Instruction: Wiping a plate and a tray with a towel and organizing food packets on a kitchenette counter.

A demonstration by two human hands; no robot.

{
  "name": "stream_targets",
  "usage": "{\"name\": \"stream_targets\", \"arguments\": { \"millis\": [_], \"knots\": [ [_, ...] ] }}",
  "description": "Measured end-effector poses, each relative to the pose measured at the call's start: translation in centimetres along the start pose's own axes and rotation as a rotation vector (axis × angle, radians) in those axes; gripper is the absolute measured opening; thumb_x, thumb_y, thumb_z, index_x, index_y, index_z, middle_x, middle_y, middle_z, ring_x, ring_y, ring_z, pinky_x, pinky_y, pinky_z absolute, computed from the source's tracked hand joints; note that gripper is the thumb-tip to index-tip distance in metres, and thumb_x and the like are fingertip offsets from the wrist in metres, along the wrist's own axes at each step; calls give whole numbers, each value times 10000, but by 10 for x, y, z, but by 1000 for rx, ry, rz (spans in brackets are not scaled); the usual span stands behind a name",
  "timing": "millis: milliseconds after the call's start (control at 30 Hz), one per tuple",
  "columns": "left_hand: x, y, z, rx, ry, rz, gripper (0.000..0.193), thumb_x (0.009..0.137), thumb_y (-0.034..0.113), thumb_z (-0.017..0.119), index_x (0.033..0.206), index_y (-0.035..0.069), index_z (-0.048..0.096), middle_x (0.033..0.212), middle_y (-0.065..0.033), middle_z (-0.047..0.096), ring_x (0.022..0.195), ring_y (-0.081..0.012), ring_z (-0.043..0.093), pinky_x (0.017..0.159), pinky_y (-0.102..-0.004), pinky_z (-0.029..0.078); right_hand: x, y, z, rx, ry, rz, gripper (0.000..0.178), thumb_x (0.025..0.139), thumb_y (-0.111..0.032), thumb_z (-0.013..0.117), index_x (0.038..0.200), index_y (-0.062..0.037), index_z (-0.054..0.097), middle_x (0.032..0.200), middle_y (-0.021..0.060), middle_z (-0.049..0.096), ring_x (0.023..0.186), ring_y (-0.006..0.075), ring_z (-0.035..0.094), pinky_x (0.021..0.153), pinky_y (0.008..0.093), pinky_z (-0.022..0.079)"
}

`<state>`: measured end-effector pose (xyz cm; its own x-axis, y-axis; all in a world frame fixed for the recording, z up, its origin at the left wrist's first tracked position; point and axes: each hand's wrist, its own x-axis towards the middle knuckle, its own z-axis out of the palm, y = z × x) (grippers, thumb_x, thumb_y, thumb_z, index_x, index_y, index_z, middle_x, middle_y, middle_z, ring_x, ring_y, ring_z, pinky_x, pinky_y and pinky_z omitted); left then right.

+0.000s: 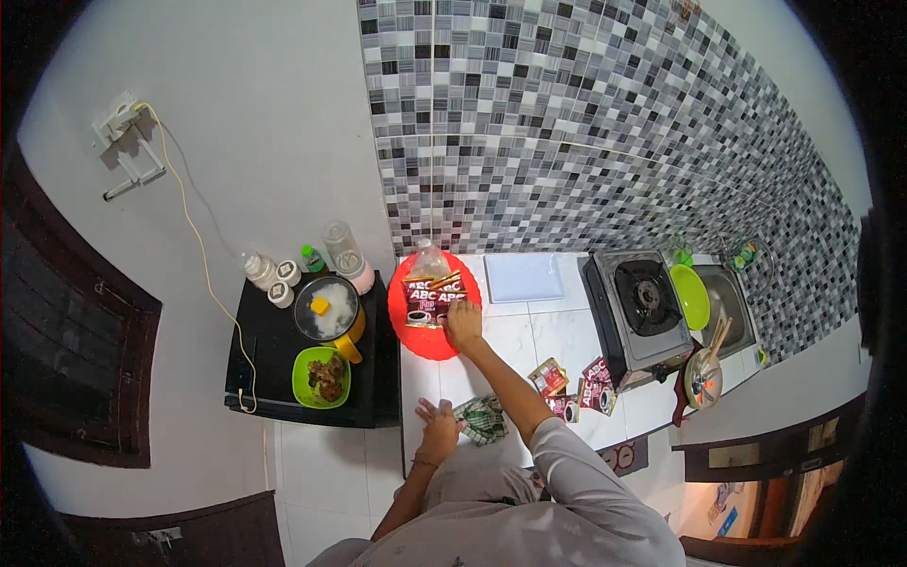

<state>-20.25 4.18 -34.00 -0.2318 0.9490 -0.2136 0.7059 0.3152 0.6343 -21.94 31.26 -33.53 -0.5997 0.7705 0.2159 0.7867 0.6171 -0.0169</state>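
My right hand (pixel 463 324) reaches over a round red tray (pixel 419 342) with a scalloped rim. Its curled fingers are on the lower right edge of dark red coffee sachets (pixel 425 304), which lie side by side on the tray. A clear plastic bag (pixel 430 262) rests at the tray's far rim. My left hand (pixel 437 430) lies at the counter's near edge with its fingers spread, holding nothing. Beside it is a crumpled green-and-white checked cloth (pixel 484 420). More coffee sachets (pixel 596 386) lie in a loose group to the right of my right forearm.
A white rectangular tray (pixel 524 278) and a gas stove (pixel 644 307) stand right of the red tray. Beyond are a green bowl (pixel 691 297), a sink (pixel 732 317) and a lidded pot (pixel 703 380). Leftward, a black cabinet top (pixel 267 373) bears a rice pot (pixel 328 309), a food bowl (pixel 321 377) and bottles.
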Motion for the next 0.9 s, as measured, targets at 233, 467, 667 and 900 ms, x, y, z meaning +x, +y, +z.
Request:
{"name": "stream_targets", "arguments": {
  "millis": [233,467,667,900],
  "knots": [
    [0,-4,4,-60,-11,-29,729,1006,407,598,1362,-166,323,1314,-681,65,1274,-838,38,1090,-802,127,-8,-3,-14,159,-96,38,526,896,-503,692,1080,-12,645,1033,169,719,1060,324,671,854,472,546],
    [-4,7,-4,12,-3,-29,726,950,361,684,1369,-137,363,1396,-571,230,1328,-793,89,1076,-807,188,-21,2,-14,172,-41,10,512,918,-500,667,1052,-6,659,981,177,726,1041,330,680,820,477,563],
    [-2,6,-12,26,-103,12,739,985,355,645,1422,-146,322,1331,-656,164,1325,-792,92,1129,-752,151,-39,5,-37,421,150,38,362,927,-377,675,910,-16,659,874,199,701,843,371,693,735,488,553],
    [2,-30,12,28,-43,72,723,976,386,638,1439,-89,352,1331,-666,121,1326,-796,75,1131,-758,120,-112,62,-78,576,175,115,251,903,-235,651,805,-5,641,830,219,673,838,409,635,770,512,500]
  ]
}}
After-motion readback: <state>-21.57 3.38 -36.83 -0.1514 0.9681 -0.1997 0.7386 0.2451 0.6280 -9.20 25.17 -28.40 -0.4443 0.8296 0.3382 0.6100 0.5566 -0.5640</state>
